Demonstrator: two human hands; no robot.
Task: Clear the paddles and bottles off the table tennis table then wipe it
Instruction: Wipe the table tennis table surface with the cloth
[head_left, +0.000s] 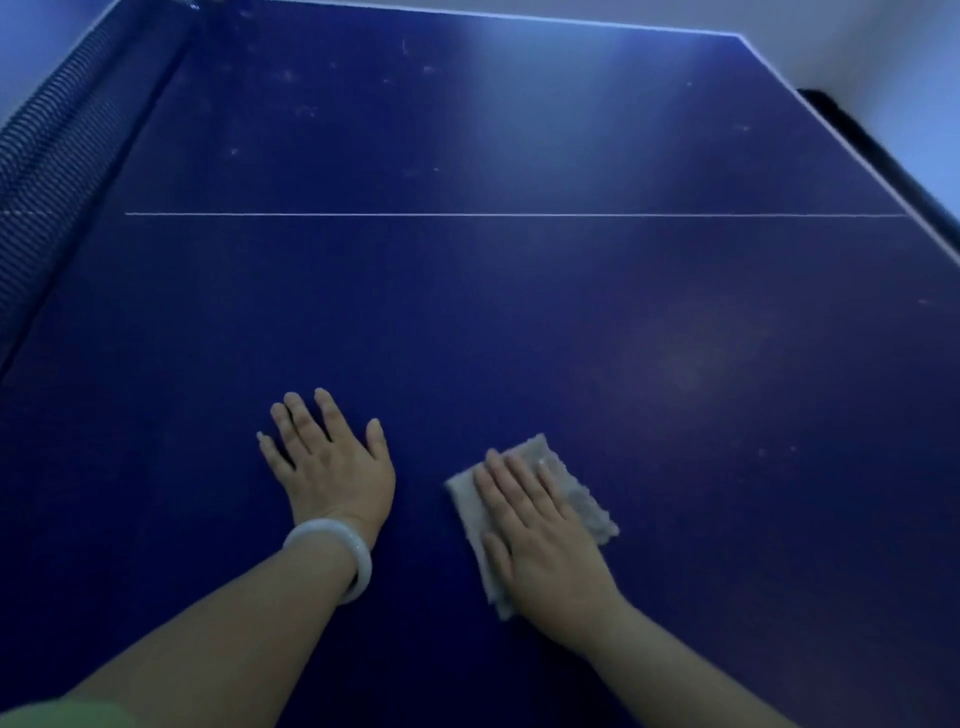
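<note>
Head view shows your right hand (540, 525) pressing flat on the folded grey-beige cloth (582, 499) on the dark blue worktop (519, 312), left hand (332, 457) spread flat beside it, so sweep overlapping strokes toward the dusty smudges (696, 353) to its right.

Cloth (576, 499) lies on the table (519, 312) — net (47, 145) far left.
</note>
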